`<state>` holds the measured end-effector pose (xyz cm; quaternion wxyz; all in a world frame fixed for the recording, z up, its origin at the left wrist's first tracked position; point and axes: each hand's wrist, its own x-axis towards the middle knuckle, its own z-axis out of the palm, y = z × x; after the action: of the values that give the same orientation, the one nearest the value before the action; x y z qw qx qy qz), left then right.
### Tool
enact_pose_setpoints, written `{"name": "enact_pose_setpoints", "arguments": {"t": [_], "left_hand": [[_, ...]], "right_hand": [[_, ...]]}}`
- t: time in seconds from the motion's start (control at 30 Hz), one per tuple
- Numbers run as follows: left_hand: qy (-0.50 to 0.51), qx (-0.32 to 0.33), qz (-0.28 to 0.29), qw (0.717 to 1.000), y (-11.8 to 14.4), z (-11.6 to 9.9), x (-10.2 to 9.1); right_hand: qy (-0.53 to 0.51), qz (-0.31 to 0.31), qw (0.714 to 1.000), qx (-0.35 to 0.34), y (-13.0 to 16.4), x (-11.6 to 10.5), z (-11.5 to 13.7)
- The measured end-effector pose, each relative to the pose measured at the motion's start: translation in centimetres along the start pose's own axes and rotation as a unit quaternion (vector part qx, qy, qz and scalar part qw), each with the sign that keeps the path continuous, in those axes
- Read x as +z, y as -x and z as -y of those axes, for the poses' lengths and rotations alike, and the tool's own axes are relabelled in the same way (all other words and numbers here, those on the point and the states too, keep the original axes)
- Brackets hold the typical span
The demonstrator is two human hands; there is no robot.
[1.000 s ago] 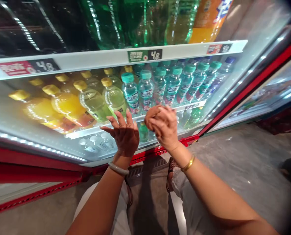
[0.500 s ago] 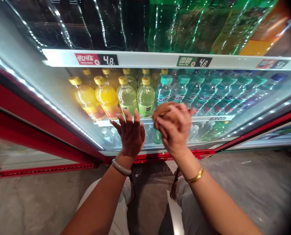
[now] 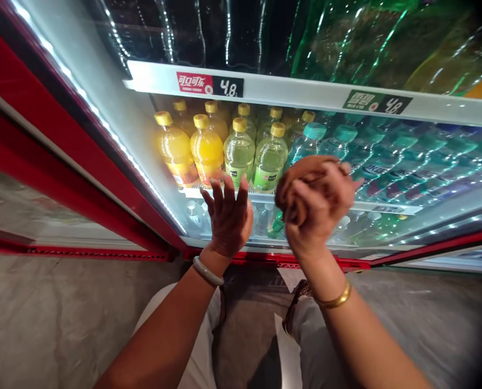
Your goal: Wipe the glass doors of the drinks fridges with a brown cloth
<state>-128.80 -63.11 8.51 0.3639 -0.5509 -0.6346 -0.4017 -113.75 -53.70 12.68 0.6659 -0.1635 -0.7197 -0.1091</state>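
My right hand [image 3: 326, 205] is closed around a crumpled brown cloth [image 3: 295, 186], held up before the bottles with teal caps [image 3: 314, 131]. My left hand [image 3: 229, 219] is spread with nothing in it, its fingers raised in front of the lower shelf edge. Beyond its fingertips stand green-labelled drink bottles [image 3: 239, 151] with yellow caps. Bottles of orange-yellow juice [image 3: 207, 154] are just left of these. The cloth hides part of the teal-capped row.
A red-framed cooler door [image 3: 82, 162] stands at the left. Above the bottles runs a white shelf edge [image 3: 289, 93] with price tags, under large dark and green bottles. More bottles lie on the bottom level. White paper [image 3: 287, 351] is on the grey floor between my feet.
The view has swung, so shelves and bottles sit farther right in the picture. Both hands appear slightly farther right too. The cloth stays in my right hand; my left hand remains spread.
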Motion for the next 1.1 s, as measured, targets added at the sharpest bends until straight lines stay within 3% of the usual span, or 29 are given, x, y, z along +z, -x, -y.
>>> {"name": "enact_pose_setpoints", "arguments": {"t": [0.07,0.1,0.27,0.33,0.5,0.57,0.67,0.73,0.93,1.1], "left_hand": [[-0.006,0.007,0.0,1.0,0.1,0.0,-0.2],[-0.008,0.012,-0.001,1.0,0.2,0.1,-0.2],[0.001,0.022,-0.016,1.0,0.7,0.8,-0.1],[0.001,0.017,-0.003,1.0,0.7,1.1,-0.3],[0.007,0.026,0.01,1.0,0.8,1.5,-0.9],[0.013,0.03,0.005,0.999,0.9,1.6,-0.9],[0.022,0.019,-0.005,1.0,0.8,1.8,-1.1],[0.019,0.012,-0.01,1.0,0.5,1.9,-1.3],[0.002,0.007,-0.014,1.0,-0.2,1.5,-2.0],[0.0,0.001,-0.027,1.0,-0.2,1.5,-1.7]], "right_hand": [[0.004,-0.038,0.999,0.023,-0.4,0.2,-0.3],[0.005,-0.029,0.999,0.016,0.1,0.4,-0.1],[-0.028,0.127,0.989,-0.075,3.5,1.3,2.3],[-0.036,0.113,0.991,-0.057,2.8,1.2,2.3],[-0.01,-0.007,1.0,0.013,0.0,0.9,1.5],[-0.012,0.023,1.0,0.002,0.8,1.1,2.4],[-0.038,0.121,0.991,-0.042,2.4,1.6,4.2],[-0.053,0.149,0.986,-0.044,2.1,1.5,4.3],[-0.014,0.003,0.998,0.055,-1.3,0.6,2.6],[-0.058,0.107,0.993,-0.015,0.6,1.7,4.9]]}}
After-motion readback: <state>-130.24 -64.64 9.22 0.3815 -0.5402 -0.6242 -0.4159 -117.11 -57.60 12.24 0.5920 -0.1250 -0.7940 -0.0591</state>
